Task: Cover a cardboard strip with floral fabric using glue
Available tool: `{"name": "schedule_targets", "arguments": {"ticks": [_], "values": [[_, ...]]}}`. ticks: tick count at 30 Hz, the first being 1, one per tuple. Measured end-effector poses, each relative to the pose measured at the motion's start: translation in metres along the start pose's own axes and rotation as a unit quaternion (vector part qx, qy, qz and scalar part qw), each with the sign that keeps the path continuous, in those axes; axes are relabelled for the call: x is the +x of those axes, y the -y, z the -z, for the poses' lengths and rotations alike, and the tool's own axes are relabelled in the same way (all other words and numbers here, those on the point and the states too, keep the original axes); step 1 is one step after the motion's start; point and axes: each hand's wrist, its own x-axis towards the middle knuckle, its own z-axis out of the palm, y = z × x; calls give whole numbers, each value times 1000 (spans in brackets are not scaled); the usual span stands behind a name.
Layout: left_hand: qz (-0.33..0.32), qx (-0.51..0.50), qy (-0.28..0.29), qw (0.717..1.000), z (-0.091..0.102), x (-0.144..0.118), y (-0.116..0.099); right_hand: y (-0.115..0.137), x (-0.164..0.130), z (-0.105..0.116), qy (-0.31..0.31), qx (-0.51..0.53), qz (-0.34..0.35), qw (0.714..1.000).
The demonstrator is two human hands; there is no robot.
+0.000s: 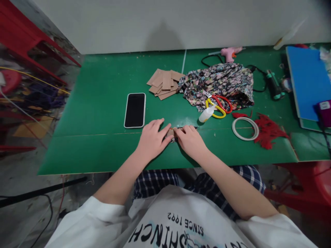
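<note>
On the green table's near side, a small brown cardboard piece [171,132] lies on a scrap of dark patterned fabric [173,140], partly hidden by my fingers. My left hand [152,139] holds its left end between thumb and index finger, with the other fingers spread toward the table. Bent fingers of my right hand [191,140] press on the right end of the same piece. Just beyond my right hand is a small white glue bottle [206,114], tilted against scissors [219,105] with one red and one yellow handle.
A phone [134,110] lies left of my hands. Behind are several cardboard strips [165,82], crumpled floral fabric [219,81] and a pink glue gun [229,54]. Rightward lie a tape roll [234,128], red scraps [270,132], a dark green tool [274,85] and a blue board [309,82].
</note>
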Motion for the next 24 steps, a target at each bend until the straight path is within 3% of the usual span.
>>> {"name": "schedule_targets", "arguments": {"ticks": [4,11,15,19,21,24], "values": [[8,13,44,999,-9,-6,-13,0,0,0,7,1,-5,1000],[35,39,52,997,-11,-14,-17,0,-2,-4,-29,12,-5,999],[22,26,31,999,-12,-11,-20,-5,-7,1,-81,106,-12,991],[-12,-12,17,1000,-13,-2,-28,-13,-13,9,-156,197,-84,964],[-16,-16,22,999,-14,2,-32,-14,-13,11,-152,190,-109,964],[-5,-4,31,999,-15,6,-37,-14,-12,8,-95,137,-112,980]]}}
